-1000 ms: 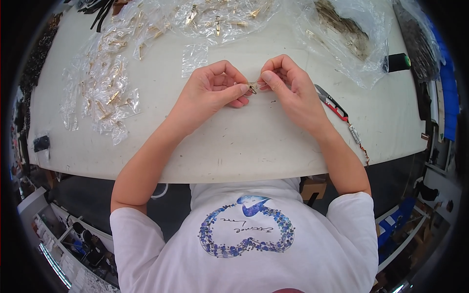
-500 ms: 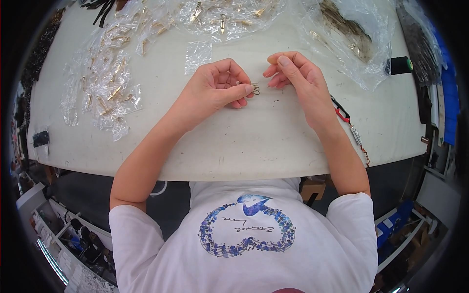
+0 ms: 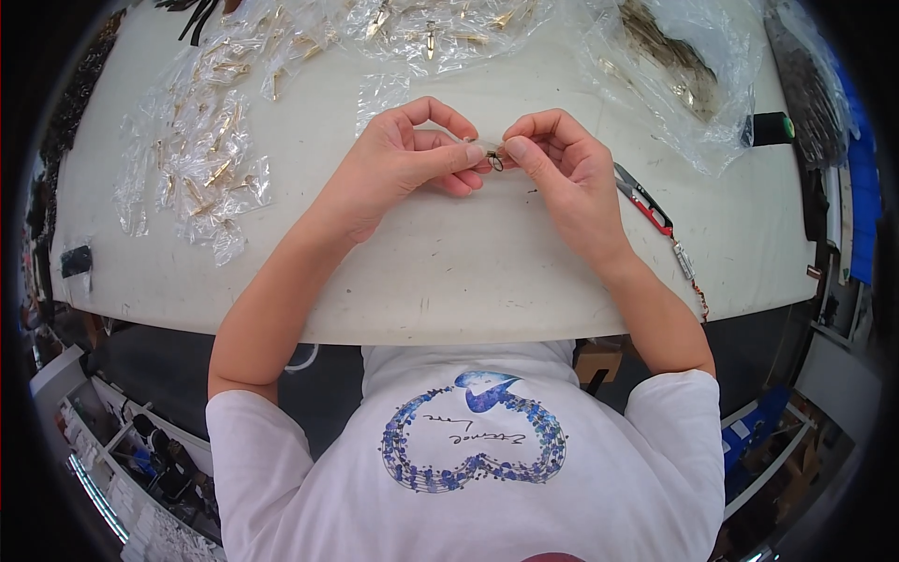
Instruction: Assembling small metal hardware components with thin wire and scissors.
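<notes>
Over the middle of a white table [image 3: 440, 272], my left hand [image 3: 407, 159] and my right hand [image 3: 562, 169] meet fingertip to fingertip. Between them they pinch a small dark metal clasp [image 3: 493, 159], which looks half wrapped in a tiny clear sleeve. Thumb and forefinger of each hand close on it from either side. Most of the clasp is hidden by my fingers. A loose clear plastic sleeve [image 3: 381, 94] lies just beyond my left hand.
Clear bags of gold-coloured metal parts [image 3: 201, 159] spread over the table's left and back. A larger clear bag of darker parts [image 3: 670, 66] sits at the back right. Red-and-black snips [image 3: 644, 199] lie beside my right wrist, and a black box [image 3: 768, 128] stands further right.
Both hands have drifted slightly away from me and closed up; the right fingertips now press on the clasp where earlier they were a little apart from the left.
</notes>
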`<action>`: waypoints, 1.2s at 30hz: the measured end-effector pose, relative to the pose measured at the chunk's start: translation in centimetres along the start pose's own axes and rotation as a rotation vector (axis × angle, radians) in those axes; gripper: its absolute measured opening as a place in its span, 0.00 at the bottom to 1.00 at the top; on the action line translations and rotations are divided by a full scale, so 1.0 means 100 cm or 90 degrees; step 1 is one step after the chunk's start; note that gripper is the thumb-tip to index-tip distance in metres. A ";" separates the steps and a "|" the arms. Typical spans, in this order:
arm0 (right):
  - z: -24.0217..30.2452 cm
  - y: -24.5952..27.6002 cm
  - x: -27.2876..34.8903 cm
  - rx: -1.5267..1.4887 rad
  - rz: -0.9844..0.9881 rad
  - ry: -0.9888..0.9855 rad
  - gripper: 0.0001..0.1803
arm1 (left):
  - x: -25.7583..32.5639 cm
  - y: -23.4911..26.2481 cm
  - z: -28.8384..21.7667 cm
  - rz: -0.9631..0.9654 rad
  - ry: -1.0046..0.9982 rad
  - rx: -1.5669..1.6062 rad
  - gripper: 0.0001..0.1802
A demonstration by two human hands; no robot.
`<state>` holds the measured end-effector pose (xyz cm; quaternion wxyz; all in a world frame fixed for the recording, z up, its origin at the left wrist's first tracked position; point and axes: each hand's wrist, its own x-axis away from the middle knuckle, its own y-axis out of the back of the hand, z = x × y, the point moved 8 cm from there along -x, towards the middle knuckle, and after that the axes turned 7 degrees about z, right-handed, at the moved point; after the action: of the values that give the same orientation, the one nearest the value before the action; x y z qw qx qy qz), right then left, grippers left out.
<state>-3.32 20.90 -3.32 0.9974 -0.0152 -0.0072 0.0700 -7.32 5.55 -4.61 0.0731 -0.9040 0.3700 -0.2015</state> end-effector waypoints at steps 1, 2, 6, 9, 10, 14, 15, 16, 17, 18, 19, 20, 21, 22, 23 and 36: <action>-0.001 0.000 0.000 -0.023 -0.007 0.013 0.07 | 0.000 0.003 0.001 -0.013 -0.008 0.003 0.11; -0.001 -0.001 0.000 -0.023 -0.006 0.012 0.07 | 0.000 0.003 0.001 -0.014 -0.008 0.004 0.11; 0.001 0.005 -0.002 -0.039 -0.047 0.016 0.07 | -0.001 0.008 0.000 -0.043 -0.034 -0.006 0.10; 0.009 0.006 -0.002 0.011 -0.044 0.046 0.07 | 0.000 0.008 -0.001 -0.055 -0.039 -0.036 0.10; 0.014 0.006 -0.002 0.060 -0.038 0.075 0.06 | 0.000 0.008 -0.001 -0.062 -0.043 -0.060 0.10; 0.024 0.003 0.002 0.289 -0.046 0.134 0.05 | 0.001 0.008 0.000 -0.076 -0.031 -0.070 0.11; 0.029 0.000 0.003 0.344 -0.052 0.176 0.06 | 0.001 0.008 -0.001 -0.071 -0.042 -0.090 0.11; 0.033 -0.003 0.005 0.398 -0.058 0.217 0.07 | 0.000 0.008 -0.001 -0.065 -0.054 -0.110 0.11; 0.033 -0.004 0.004 0.398 -0.055 0.217 0.07 | 0.000 0.008 0.000 -0.067 -0.054 -0.108 0.11; 0.034 -0.006 0.004 0.438 -0.044 0.231 0.08 | 0.000 0.008 0.000 -0.065 -0.058 -0.108 0.11; 0.035 -0.009 0.004 0.479 -0.032 0.245 0.09 | 0.000 0.008 0.001 -0.061 -0.061 -0.107 0.12; 0.034 -0.010 0.004 0.479 -0.030 0.244 0.09 | 0.000 0.008 0.001 -0.063 -0.061 -0.106 0.12; 0.034 -0.011 0.005 0.489 -0.031 0.243 0.09 | 0.000 0.009 0.001 -0.061 -0.061 -0.106 0.12; 0.034 -0.011 0.005 0.500 -0.033 0.242 0.10 | 0.000 0.008 0.001 -0.058 -0.061 -0.106 0.12; 0.034 -0.011 0.004 0.500 -0.032 0.241 0.10 | 0.000 0.009 0.001 -0.058 -0.061 -0.105 0.12; 0.042 -0.015 0.009 0.666 -0.019 0.340 0.09 | -0.001 0.010 0.002 -0.059 -0.041 -0.129 0.13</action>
<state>-2.31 19.67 0.91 0.8405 0.4623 0.2794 0.0437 -7.92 4.91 -5.14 -0.0164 -0.9288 0.3438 -0.1374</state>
